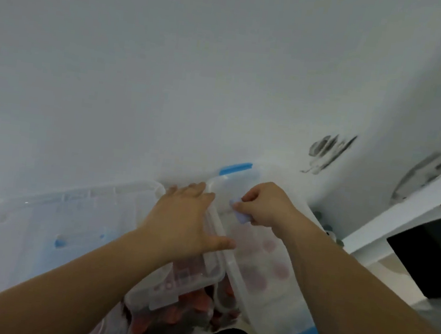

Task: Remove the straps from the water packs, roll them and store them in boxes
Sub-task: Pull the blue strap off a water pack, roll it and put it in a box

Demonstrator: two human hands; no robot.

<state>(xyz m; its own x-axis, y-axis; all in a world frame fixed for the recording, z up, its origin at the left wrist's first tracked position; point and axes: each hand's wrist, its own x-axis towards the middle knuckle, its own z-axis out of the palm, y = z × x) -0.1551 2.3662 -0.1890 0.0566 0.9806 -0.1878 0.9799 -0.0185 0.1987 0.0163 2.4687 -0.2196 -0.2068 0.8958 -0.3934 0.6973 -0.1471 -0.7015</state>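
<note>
A clear plastic box [264, 303] with blue clips stands against the white wall, red rolled shapes blurred behind its lid. My left hand [183, 220] lies flat, fingers straight, on the box's left rim. My right hand [262, 203] pinches a small pale blue piece [241, 216] over the box's far end; what that piece is I cannot tell. Below the left hand a smaller clear container [181, 283] holds red and dark items.
A large clear plastic lid or tub [51, 219] with a blue clip leans at the left. A white shelf edge [389, 221] and a dark panel [431, 256] stand at the right. The wall carries grey scuff marks [328, 151].
</note>
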